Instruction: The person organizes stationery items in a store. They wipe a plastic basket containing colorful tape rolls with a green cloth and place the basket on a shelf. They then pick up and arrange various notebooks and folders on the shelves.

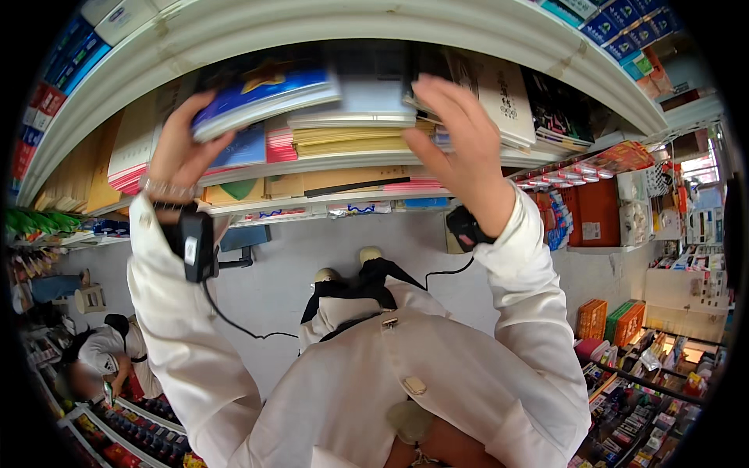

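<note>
My left hand (184,143) grips the left end of a small stack of blue-covered notebooks (266,90), its thumb under the lower edge. The top cover bears a gold star and looks blurred. Just right of it lies a stack of grey-covered notebooks (368,96), above yellow-edged paper pads (351,141). My right hand (459,137) is spread with nothing in it, in front of dark-covered books and beside a pale booklet with writing (506,96). Whether its fingertips touch the books, I cannot tell. Pink-edged pads (281,143) and a blue book (240,149) sit below the blue stack.
A white shelf edge (374,22) curves above both hands, with boxed goods over it. A lower shelf holds brown envelopes (287,184). A red plastic crate (592,213) stands at right. Another person (117,351) bends over shelved goods at lower left. Cables hang from my wrist devices.
</note>
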{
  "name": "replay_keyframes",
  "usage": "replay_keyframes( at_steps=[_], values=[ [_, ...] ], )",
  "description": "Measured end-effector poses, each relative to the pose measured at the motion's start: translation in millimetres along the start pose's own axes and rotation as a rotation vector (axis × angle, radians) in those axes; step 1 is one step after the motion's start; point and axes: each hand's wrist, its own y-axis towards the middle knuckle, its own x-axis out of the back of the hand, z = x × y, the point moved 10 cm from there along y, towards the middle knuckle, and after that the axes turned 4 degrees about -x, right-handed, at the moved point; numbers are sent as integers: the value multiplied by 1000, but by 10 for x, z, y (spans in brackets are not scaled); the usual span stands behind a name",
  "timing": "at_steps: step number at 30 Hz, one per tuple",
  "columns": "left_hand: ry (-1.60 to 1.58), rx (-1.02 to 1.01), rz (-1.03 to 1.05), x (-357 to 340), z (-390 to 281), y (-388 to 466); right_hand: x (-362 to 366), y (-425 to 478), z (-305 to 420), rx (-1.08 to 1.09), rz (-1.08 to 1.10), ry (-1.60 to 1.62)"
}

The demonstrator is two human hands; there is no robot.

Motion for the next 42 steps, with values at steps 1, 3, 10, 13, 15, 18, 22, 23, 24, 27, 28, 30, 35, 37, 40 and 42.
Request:
replay_keyframes(
  at_steps=[1,3,10,13,15,18,22,23,24,27,28,30,35,37,40,42],
  values=[
    [-52,-50,49,172,2,-51,90,-108,32,-21,-62,158],
    [-109,-161,-15,605,-51,-239,-118,-210,201,-149,139,419],
    [329,-411,-57,785,-622,-590,-785,-422,581,-222,442,673],
    [359,-327,-18,817,-634,-329,-762,-341,707,-140,414,598],
    [568,-245,-36,864,-545,-133,-590,-281,683,-73,301,462],
    [732,-328,-256,837,-633,-178,-202,-227,439,-18,85,174],
    [987,-515,-187,904,-721,-48,194,-273,-77,-79,12,-245],
    [1024,-583,-179,922,-731,-32,237,-311,-203,-113,29,-343],
    [1276,-630,-236,763,-759,-89,285,-367,-316,-116,30,-383],
    [1840,-850,-384,245,-892,-354,352,-449,-532,-112,35,-449],
    [1895,-969,-399,125,-897,-436,371,-430,-550,-111,42,-446],
    [1825,-1087,-341,-85,-869,-499,350,-410,-612,-76,65,-500],
    [1373,-731,-3,-766,-395,-366,252,-370,-629,27,177,-609],
    [1429,-739,54,-1135,-202,-452,193,-355,-646,95,197,-713],
    [1688,-738,96,-1359,35,-417,318,-334,-683,151,181,-645],
    [1845,-636,79,-1332,187,-290,442,-394,-796,178,147,-624]
  ],
)
